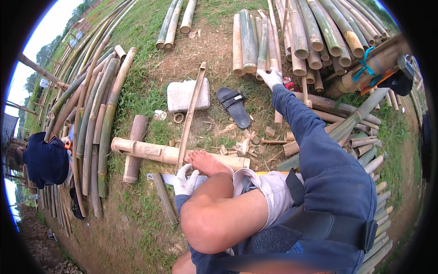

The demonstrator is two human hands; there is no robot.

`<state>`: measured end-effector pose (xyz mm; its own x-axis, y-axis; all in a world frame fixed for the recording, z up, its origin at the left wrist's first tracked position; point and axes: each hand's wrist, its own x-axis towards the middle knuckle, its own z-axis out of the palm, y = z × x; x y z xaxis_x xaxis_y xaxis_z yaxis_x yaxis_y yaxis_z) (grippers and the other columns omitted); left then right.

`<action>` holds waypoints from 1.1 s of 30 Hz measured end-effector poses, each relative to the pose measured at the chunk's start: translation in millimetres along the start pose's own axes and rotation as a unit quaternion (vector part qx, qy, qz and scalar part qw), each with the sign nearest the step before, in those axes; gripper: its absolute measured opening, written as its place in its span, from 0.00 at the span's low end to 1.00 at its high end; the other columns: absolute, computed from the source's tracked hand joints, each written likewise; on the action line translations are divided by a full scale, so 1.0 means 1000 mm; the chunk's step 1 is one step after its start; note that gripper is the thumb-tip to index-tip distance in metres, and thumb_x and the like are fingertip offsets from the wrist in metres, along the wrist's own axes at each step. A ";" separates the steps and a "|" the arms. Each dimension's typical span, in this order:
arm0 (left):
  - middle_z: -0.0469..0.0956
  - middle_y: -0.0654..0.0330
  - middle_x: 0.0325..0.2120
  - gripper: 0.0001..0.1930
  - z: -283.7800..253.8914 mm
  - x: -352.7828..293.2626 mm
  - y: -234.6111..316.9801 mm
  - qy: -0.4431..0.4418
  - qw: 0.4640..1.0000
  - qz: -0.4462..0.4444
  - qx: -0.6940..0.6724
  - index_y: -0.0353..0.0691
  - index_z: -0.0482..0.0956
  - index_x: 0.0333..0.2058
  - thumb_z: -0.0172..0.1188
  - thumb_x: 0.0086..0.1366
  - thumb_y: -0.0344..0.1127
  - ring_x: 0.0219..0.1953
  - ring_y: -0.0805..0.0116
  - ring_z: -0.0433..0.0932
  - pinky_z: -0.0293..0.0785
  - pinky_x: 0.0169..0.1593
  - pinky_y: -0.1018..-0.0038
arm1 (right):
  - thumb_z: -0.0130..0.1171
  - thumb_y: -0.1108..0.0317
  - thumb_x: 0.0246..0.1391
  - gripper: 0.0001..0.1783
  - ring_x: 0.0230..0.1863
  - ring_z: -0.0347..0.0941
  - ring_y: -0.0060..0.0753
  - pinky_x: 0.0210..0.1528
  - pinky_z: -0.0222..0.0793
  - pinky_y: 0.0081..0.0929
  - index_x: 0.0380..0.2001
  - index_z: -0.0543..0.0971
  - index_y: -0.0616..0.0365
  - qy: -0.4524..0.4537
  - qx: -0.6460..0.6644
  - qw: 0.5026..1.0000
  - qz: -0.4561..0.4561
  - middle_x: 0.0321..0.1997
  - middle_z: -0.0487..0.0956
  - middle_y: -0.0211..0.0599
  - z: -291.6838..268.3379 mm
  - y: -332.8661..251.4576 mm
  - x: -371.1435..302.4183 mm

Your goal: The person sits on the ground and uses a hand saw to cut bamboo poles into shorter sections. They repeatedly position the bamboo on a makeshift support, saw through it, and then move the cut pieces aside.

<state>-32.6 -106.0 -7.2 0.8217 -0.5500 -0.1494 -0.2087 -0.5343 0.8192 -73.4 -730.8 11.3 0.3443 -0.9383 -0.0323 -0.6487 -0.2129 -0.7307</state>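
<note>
My left hand [185, 181], in a white glove, rests low by my bare knee and grips the handle of a broad knife [160, 178] whose blade points left over the ground. My bare foot [206, 162] presses on a thick bamboo log [150, 150] lying crosswise. A long split bamboo strip [192, 109] leans across that log. My right arm, in a blue sleeve, stretches far forward. My gloved right hand [271, 77] closes on the near end of a thin bamboo pole [273, 50] in the stack of cut poles [248, 41].
A white block [180, 95] and a black sandal [234, 106] lie on the grass ahead, with bamboo offcuts [242, 145] scattered near my foot. Long curved poles [93, 118] line the left, where a person in a dark cap [45, 160] sits. More stacked poles [365, 150] lie right.
</note>
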 end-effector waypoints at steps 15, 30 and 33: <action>0.87 0.51 0.49 0.27 0.006 0.008 -0.012 -0.041 0.998 -0.008 -0.056 0.33 0.81 0.59 0.77 0.66 0.38 0.49 0.63 0.86 0.82 0.56 0.66 | 0.77 0.65 0.62 0.17 0.36 0.77 0.39 0.34 0.83 0.26 0.44 0.78 0.58 -0.191 0.617 0.719 0.256 0.38 0.77 0.40 0.015 0.025 0.020; 0.87 0.55 0.44 0.25 0.017 0.006 -0.010 -0.043 0.998 -0.019 -0.046 0.34 0.82 0.57 0.78 0.64 0.35 0.45 0.66 0.86 0.83 0.53 0.68 | 0.82 0.52 0.51 0.51 0.55 0.77 0.49 0.55 0.77 0.39 0.71 0.66 0.58 -0.075 0.206 0.973 0.070 0.61 0.76 0.53 0.029 0.030 0.011; 0.87 0.55 0.43 0.24 0.019 0.006 -0.011 -0.033 0.999 0.005 -0.010 0.34 0.82 0.57 0.77 0.65 0.34 0.44 0.67 0.85 0.83 0.52 0.69 | 0.82 0.41 0.44 0.67 0.78 0.62 0.65 0.79 0.62 0.46 0.78 0.58 0.62 -0.035 0.050 0.998 0.034 0.79 0.61 0.72 0.041 0.019 0.014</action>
<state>-35.9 -115.3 -27.8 0.7821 -0.5977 -0.1766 -0.2060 -0.5153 0.8319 -53.3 -736.9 -31.2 0.3505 -0.9275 -0.1303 -0.6023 -0.1167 -0.7897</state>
